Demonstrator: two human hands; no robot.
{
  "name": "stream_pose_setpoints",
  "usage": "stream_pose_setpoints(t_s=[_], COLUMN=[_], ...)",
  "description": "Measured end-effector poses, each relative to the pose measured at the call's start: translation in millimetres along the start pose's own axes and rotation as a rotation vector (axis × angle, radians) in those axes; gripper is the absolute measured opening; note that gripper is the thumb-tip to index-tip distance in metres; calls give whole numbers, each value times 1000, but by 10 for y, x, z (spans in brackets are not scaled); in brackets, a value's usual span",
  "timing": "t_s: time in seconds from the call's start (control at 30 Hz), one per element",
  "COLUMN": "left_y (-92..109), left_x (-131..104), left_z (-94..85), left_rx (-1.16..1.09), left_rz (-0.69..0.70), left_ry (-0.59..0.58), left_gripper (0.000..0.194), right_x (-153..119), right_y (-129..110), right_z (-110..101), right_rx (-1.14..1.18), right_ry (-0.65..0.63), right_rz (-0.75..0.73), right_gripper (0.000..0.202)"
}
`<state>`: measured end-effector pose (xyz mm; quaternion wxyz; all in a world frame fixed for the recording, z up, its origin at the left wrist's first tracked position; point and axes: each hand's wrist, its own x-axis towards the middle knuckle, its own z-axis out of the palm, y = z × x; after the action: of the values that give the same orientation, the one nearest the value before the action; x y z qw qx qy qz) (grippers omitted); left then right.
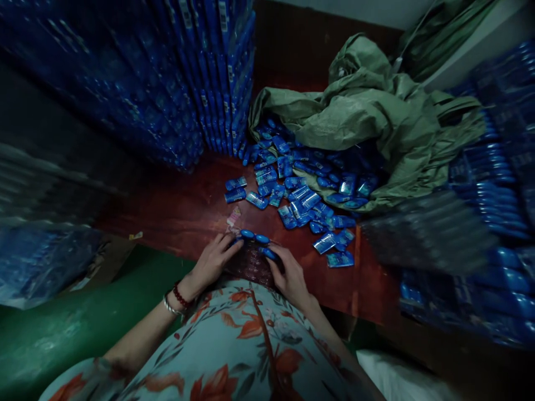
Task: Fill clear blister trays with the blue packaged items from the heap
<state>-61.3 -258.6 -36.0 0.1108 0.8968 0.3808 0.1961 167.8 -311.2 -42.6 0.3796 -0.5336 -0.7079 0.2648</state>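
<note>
A clear plastic tray (252, 266) lies on the red table against my body, with a few small blue packs (254, 236) along its far edge. My left hand (213, 257) is at the tray's left side, thumb and fingers closed on a blue pack that is mostly hidden. At the right side, my right hand (289, 274) has its fingers curled round another blue pack (268, 253). Beyond the hands, many loose blue packs (301, 200) spill from the mouth of a green woven sack (359, 122).
Tall stacks of filled blue trays (217, 83) stand at the back left. Stacked clear trays (426, 234) and more blue packs (489, 195) are on the right. A small pink-and-white packet (234, 216) lies on the red table (167, 217) beyond my left hand.
</note>
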Motion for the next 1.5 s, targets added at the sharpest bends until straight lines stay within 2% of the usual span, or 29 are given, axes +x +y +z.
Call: stream_pose_setpoints(t_s=[0.17,0.33,0.47,0.6,0.7,0.83,0.97,1.07,1.17,1.23,1.33,1.4,1.5], left_y=[-87,-71,7,103,136,80,-116,-382,-692,-846,-927,-917,-909], left_x=[15,-26,34,238,348,275,183,317,631,875,1170,1270,1260], left_z=[27,96,108,74,89,164,170,138,117,115,141,173,200], left_rx=[-18,-13,11,41,51,49,-77,-206,-173,-80,47,94,110], left_rz=[141,126,154,92,83,57,14,-177,-405,-397,-247,-192,-197], left_ry=[-85,-85,-78,-184,-225,-80,99,244,343,260,-8,-145,-212], left_gripper=[38,37,32,28,26,30,31,27,23,21,22,28,32], right_x=[-88,-59,66,264,394,456,421,487,765,1035,1388,1502,1482], right_y=[161,198,79,-103,-223,-256,-103,76,243,313,331,302,273], right_z=[71,78,-4,-79,-64,14,11,-37,-46,-14,75,144,222], right_rx=[-102,-399,-494,-587,-676,-716,-638,-547,-489,-515,-613,-682,-705], right_ry=[95,4,-109,-288,-348,-313,-227,-141,0,20,-137,-236,-249], right_rz=[-178,-335,-302,-194,-144,-130,-246,-280,-145,-29,69,109,137], right_gripper=[46,47,42,35,31,29,33,35,33,30,26,26,26])
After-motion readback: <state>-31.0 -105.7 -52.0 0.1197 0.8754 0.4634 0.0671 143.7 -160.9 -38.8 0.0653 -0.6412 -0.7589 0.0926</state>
